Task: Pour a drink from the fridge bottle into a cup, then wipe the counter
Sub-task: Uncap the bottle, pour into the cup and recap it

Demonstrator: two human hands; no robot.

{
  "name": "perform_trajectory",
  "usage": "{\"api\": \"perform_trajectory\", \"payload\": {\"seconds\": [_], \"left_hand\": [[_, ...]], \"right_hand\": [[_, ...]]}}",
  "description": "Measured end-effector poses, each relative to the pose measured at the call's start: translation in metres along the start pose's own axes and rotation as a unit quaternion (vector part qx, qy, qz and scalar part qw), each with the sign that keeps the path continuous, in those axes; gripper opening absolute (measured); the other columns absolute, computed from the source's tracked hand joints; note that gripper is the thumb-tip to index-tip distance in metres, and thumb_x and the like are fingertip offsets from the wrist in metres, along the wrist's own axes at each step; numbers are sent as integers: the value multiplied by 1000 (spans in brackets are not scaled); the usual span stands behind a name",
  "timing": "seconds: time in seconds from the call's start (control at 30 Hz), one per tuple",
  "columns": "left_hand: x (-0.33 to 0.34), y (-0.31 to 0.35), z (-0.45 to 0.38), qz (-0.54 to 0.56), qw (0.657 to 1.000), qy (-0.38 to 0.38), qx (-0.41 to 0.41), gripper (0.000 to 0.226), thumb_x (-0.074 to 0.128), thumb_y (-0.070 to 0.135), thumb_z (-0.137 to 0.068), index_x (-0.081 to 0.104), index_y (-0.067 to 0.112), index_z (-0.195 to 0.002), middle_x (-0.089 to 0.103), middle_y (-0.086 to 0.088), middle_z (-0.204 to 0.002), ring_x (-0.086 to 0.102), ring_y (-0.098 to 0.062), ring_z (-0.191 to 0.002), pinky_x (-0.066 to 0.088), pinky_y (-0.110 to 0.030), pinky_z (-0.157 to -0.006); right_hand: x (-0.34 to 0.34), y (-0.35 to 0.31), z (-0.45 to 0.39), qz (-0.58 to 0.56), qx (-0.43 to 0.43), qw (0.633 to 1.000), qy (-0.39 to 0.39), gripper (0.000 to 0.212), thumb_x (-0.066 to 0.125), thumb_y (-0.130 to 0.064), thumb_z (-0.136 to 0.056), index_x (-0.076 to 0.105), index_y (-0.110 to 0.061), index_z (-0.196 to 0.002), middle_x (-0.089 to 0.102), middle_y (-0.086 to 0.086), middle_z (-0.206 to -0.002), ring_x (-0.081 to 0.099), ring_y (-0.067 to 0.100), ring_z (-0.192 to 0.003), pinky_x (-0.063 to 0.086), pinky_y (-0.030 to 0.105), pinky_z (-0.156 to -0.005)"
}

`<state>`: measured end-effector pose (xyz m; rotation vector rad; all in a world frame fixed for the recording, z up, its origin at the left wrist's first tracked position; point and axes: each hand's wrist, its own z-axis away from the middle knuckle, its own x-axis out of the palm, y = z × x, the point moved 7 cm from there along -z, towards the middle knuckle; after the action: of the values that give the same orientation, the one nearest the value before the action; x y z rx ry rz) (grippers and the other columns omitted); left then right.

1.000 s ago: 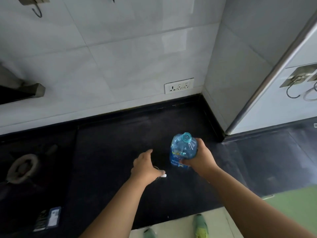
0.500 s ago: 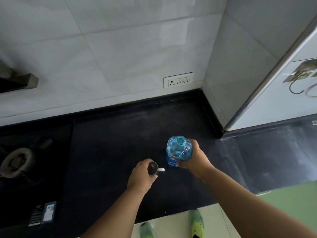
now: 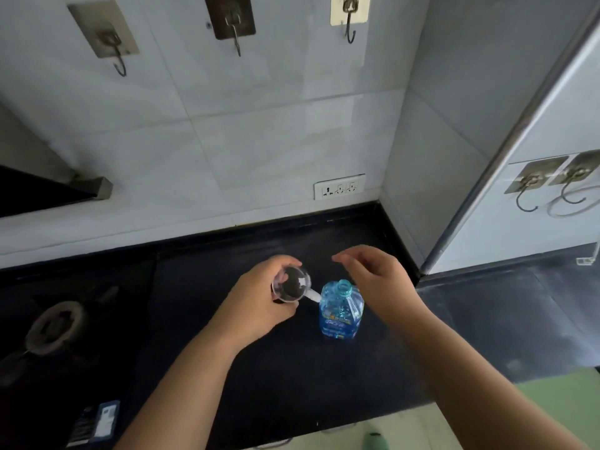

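Note:
A blue plastic bottle (image 3: 341, 311) stands upright on the black counter (image 3: 285, 378), uncapped, its mouth open to the camera. My left hand (image 3: 259, 303) grips a small clear glass cup (image 3: 291, 284), lifted off the counter just left of the bottle. A small white thing, perhaps the cup's handle, shows between cup and bottle. My right hand (image 3: 380, 280) hovers above and to the right of the bottle with loose, spread fingers and nothing in it, not touching the bottle.
A gas burner (image 3: 53, 326) sits on the stove at the left. A wall socket (image 3: 339, 190) is behind the counter, and hooks (image 3: 115, 43) hang on the tiled wall. A pillar corner (image 3: 422, 267) bounds the counter at the right. The counter's front edge is near me.
My right hand set the bottle down on the counter and let go. My left hand picked up the cup and raised it. The camera tilted upward.

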<state>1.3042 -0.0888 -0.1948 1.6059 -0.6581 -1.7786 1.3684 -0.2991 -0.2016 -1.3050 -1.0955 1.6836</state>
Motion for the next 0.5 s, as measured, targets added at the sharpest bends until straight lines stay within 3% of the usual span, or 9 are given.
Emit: {"api": "perform_trajectory", "payload": {"seconds": [0.1,0.2,0.37,0.43,0.5], "left_hand": [[-19,38,13,-26,998,-9,56,65,83,15,-83,57,49,-131,62,28,-122,58,15,-111,50,-10,-88],[-34,61,21,-39,995,-17,89,63,78,12,-87,56,52,-130,59,29,-129,57,12,-116,51,-16,-92],[-46,63,24,3,996,-15,86,82,71,5,-95,39,60,-146,41,30,-151,51,9,-132,45,-19,-107],[-51,57,29,86,995,42,38,65,68,11,-99,42,54,-140,48,28,-146,57,13,-124,47,-15,-98],[-53,48,37,133,984,113,-19,28,64,25,-102,50,41,-122,59,22,-130,63,8,-112,49,-16,-88]], "right_hand": [[13,-43,10,-54,-13,993,-108,11,71,-43,-96,75,-35,-102,79,-5,-97,76,15,-92,62,36,-88],[30,-61,20,-125,13,969,-212,35,78,-31,-92,65,-26,-125,79,2,-106,78,17,-98,63,30,-87],[39,-71,24,-200,34,944,-259,48,80,-22,-91,61,-25,-136,77,7,-118,76,21,-109,61,34,-94],[43,-69,23,-256,50,933,-250,45,76,-23,-95,63,-20,-137,75,10,-123,74,23,-114,59,37,-98],[45,-66,23,-323,66,917,-224,41,73,-26,-96,64,-13,-135,74,14,-125,73,24,-116,59,35,-98]]}}
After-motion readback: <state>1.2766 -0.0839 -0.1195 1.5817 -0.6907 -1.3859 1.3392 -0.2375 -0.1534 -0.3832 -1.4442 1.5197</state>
